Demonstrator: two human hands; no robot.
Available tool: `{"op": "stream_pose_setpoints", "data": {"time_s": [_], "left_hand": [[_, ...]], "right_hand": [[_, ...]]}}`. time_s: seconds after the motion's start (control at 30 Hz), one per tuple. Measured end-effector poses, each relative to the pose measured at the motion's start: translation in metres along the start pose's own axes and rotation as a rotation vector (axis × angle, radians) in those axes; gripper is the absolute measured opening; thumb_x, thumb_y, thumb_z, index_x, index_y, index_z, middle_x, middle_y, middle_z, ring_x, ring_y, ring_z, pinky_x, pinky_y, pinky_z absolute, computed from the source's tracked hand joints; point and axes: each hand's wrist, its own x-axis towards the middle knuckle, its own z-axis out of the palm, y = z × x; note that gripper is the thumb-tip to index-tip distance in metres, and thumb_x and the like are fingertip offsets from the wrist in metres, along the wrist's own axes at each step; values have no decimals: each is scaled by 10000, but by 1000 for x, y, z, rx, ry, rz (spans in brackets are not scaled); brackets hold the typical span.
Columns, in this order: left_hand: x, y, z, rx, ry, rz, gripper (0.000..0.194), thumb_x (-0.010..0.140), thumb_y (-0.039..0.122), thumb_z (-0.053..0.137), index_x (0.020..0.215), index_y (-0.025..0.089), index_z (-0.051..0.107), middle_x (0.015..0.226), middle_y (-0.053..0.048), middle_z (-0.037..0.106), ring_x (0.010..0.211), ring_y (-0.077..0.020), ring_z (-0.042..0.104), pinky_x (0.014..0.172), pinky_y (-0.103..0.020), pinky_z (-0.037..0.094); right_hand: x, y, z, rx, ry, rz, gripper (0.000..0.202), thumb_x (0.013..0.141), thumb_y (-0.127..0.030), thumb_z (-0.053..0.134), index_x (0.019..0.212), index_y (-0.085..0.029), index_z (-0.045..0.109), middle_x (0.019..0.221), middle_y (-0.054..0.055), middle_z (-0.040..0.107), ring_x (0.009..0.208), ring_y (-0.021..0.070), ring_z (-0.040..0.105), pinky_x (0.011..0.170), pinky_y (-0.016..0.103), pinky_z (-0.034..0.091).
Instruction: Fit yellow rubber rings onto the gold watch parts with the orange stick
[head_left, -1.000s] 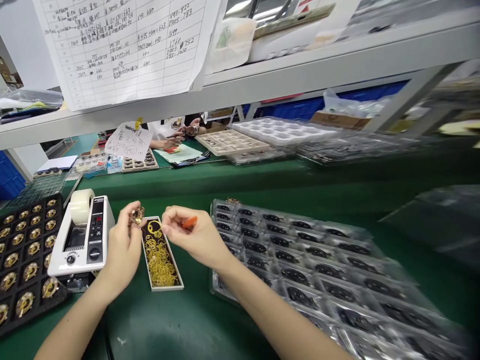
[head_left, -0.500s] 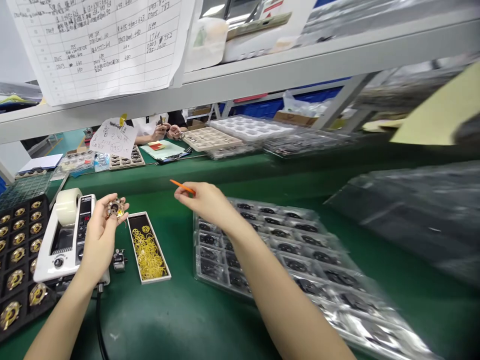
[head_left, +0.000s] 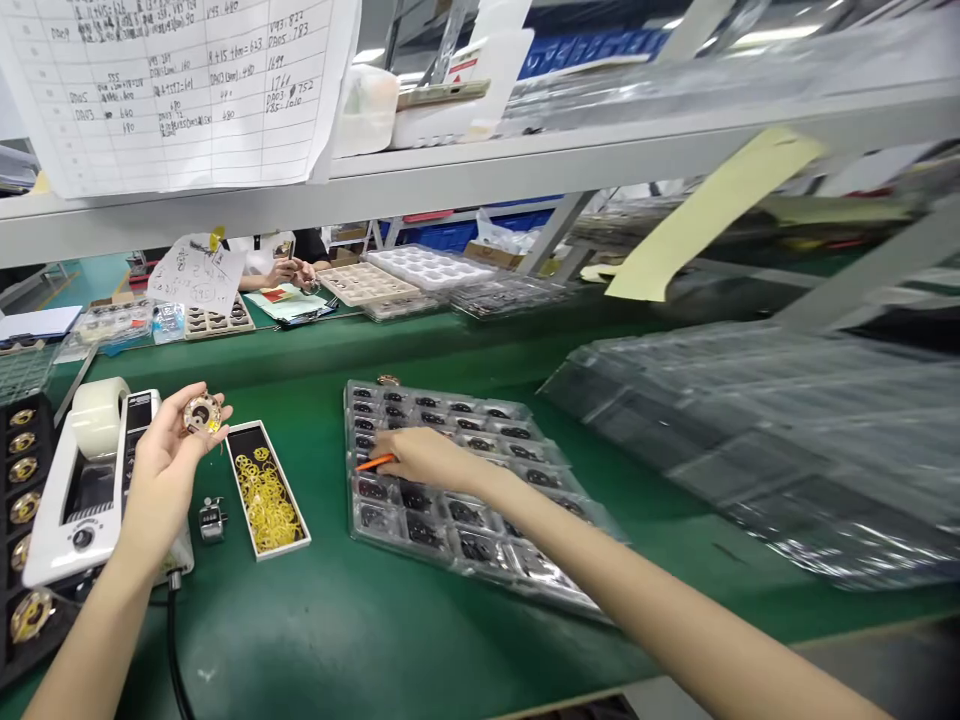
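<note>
Between the thumb and fingers of my left hand (head_left: pixel 169 445) is a small round metal part with gold and dark areas, like a watch movement (head_left: pixel 202 412). My right hand (head_left: pixel 420 455) is closed on a thin orange stick (head_left: pixel 375 463), like a tweezer or pick; its exact kind is hard to tell. That hand is over the left part of a clear plastic compartment tray (head_left: pixel 442 560), which holds small black parts. Fingertips and whatever they touch in the tray are partly hidden. Below my left hand lies a narrow white-rimmed box (head_left: pixel 304 530) of yellow rings (head_left: pixel 266 505).
A white tape dispenser (head_left: pixel 56 540) stands at left, beside a black tray (head_left: pixel 11 640) of gold round parts. A small metal counter (head_left: pixel 212 520) sits near the box. Clear plastic trays (head_left: pixel 750 440) are stacked at right. Across the bench are a co-worker's hands (head_left: pixel 292 272).
My right hand has moved down from above the bench to the clear tray, with the orange stick still held. The view has shifted rightward. My left hand keeps the round part.
</note>
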Motion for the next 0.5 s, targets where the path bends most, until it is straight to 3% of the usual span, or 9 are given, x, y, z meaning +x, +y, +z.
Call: {"op": "stream_pose_setpoints", "data": {"time_s": [0.1, 0.23, 0.3, 0.4, 0.43, 0.5], "left_hand": [[1, -2, 2, -26, -38, -50, 386, 773, 269, 641, 1146, 187, 585, 1161, -92, 679, 1103, -273, 654, 972, -440, 527], [2, -3, 3, -118, -104, -130, 371, 766, 220, 595, 1134, 171, 571, 1120, -94, 692, 1058, -258, 676, 978, -449, 520], [2, -4, 3, -136, -123, -136, 371, 770, 184, 575, 1140, 174, 560, 1120, -91, 690, 1059, -248, 676, 997, -450, 505], [1, -4, 2, -138, -144, -105, 380, 774, 141, 568, 1150, 184, 543, 1134, -87, 678, 1078, -242, 666, 1013, -446, 493], [1, -5, 2, -139, -152, -88, 379, 779, 137, 569, 1154, 186, 538, 1142, -87, 672, 1088, -241, 662, 1015, -443, 492], [-1, -4, 3, -146, -174, -52, 375, 800, 146, 572, 1169, 191, 523, 1166, -91, 660, 1109, -242, 652, 1021, -437, 491]], "right_hand": [[-1, -3, 11, -19, -5, -55, 174, 803, -84, 572, 761, -158, 724, 845, 78, 700, 670, 180, 655, 573, 254, 434], [8, -5, 13, -34, 45, -100, 211, 724, -15, 550, 589, -141, 653, 707, 86, 672, 575, 178, 624, 528, 264, 415], [14, -8, 2, -21, 101, -121, 212, 721, -17, 537, 598, -142, 654, 686, 89, 666, 576, 183, 624, 532, 268, 420], [19, -30, -29, 57, 244, -163, 236, 810, -65, 486, 828, -148, 706, 833, 97, 692, 697, 189, 649, 611, 274, 454], [19, -43, -41, 128, 315, -185, 255, 848, -92, 462, 905, -160, 701, 886, 90, 690, 744, 184, 648, 642, 274, 462], [16, -75, -65, 492, 543, -250, 233, 893, -163, 460, 890, -171, 693, 873, 74, 669, 735, 167, 621, 630, 265, 458]]}}
